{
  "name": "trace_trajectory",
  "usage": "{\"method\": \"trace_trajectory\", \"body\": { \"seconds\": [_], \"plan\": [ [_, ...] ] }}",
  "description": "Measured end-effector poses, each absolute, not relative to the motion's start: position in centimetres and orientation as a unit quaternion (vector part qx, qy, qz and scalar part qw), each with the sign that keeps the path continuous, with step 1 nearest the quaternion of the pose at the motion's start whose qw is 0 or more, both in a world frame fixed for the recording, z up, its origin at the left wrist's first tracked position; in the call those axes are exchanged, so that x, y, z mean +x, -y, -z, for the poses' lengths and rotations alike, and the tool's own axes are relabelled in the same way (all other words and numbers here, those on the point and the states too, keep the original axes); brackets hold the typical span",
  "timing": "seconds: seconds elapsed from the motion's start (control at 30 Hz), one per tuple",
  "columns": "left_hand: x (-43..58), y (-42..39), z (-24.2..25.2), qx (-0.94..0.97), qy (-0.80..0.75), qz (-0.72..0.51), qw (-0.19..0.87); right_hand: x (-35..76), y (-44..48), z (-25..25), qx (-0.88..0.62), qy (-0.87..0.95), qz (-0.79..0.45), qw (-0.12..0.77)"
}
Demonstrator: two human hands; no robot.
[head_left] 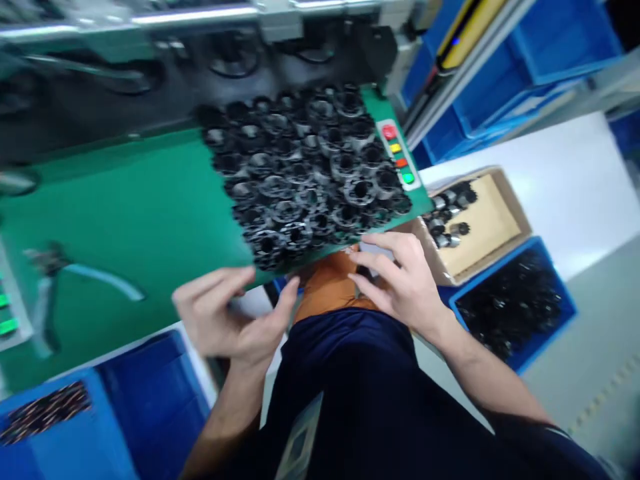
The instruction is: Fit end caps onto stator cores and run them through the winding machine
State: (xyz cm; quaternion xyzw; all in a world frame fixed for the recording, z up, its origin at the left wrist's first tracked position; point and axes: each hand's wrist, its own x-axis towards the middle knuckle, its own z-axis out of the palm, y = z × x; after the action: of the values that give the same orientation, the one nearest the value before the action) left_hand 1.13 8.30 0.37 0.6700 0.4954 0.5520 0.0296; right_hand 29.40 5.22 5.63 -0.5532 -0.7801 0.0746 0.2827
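A block of black ring-shaped plastic parts point(300, 175) stands in close rows on the green work surface point(125, 200), reaching its front edge. My left hand point(233, 317) is at the block's near left corner, thumb and fingers apart, holding nothing. At the near right side, my right hand point(400, 280) has its fingers spread beside the table edge, with nothing in them. Whether the fingertips touch the parts or the edge, I cannot tell. To the left lie pliers with light blue handles point(103, 277), blurred.
A button panel point(397, 155) is right of the block. Beyond it, a cardboard box point(493, 220) holds several metal-and-black pieces, near a blue bin of black parts point(515, 303). Blue bins point(155, 387) stand at lower left, one with copper-coloured pieces. Machinery point(200, 73) lines the back.
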Motion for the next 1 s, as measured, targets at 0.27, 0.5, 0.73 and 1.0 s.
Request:
{"method": "trace_trajectory", "body": {
  "seconds": [0.27, 0.5, 0.73, 1.0],
  "plan": [
    [18.4, -7.6, -0.8, 0.841, -0.251, -0.364, 0.312, 51.3, 0.4, -0.8, -0.801, 0.565, -0.083, 0.179],
    [34.9, -11.2, 1.3, 0.96, -0.202, -0.091, 0.174, 56.8, -2.1, 3.5, -0.725, 0.647, -0.197, 0.129],
    [37.7, -13.0, 3.5, 0.98, -0.162, -0.012, 0.118, 59.5, 0.3, 4.8, -0.767, 0.606, -0.17, 0.124],
    [38.1, -15.7, 2.7, 0.989, -0.098, 0.036, 0.1, 59.2, 0.6, 5.3, -0.764, 0.596, -0.192, 0.158]
  ]
}}
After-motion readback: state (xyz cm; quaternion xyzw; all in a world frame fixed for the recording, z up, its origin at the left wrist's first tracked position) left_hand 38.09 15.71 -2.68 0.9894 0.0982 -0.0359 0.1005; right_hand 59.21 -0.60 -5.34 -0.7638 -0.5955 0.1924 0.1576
